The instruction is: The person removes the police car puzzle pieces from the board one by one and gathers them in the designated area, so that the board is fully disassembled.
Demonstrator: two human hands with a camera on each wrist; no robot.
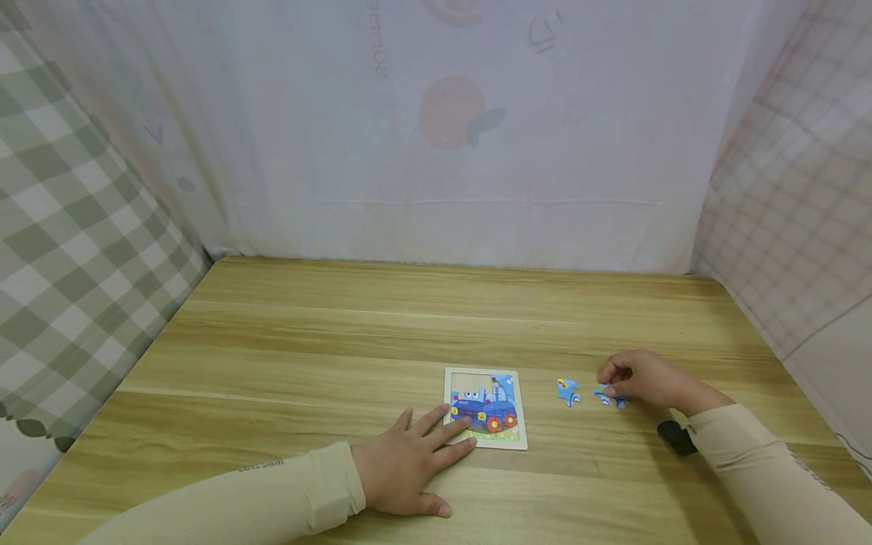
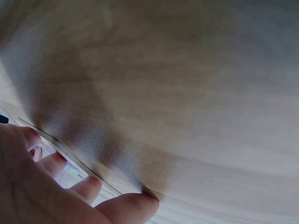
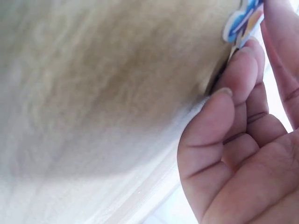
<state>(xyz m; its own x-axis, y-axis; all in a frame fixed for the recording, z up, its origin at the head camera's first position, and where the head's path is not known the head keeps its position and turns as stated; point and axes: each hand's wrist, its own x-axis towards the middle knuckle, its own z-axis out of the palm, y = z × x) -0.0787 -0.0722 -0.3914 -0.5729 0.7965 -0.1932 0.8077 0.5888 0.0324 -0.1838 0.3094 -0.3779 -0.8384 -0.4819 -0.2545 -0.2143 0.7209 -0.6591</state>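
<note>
Step in hand: picking up a loose piece. Right hand [image 1: 643, 378] pinches a blue, lobed card piece [image 1: 608, 397] lying on the wood-grain table [image 1: 306, 341], right of the puzzle tray [image 1: 486, 409]. Left hand [image 1: 409, 465], fingers flat, steadies the tray's near-left corner. Next move likely calls for matching the piece to the unfilled far-left gap. Another piece [image 1: 568, 391] lies between.

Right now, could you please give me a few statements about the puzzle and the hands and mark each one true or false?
1. The left hand lies flat on the corner of the puzzle board. True.
2. The right hand is on the board. False: it pinches a puzzle piece to the board's right.
3. Another loose piece lies between board and right hand. True.
4. The table is glass. False: wood.
</note>
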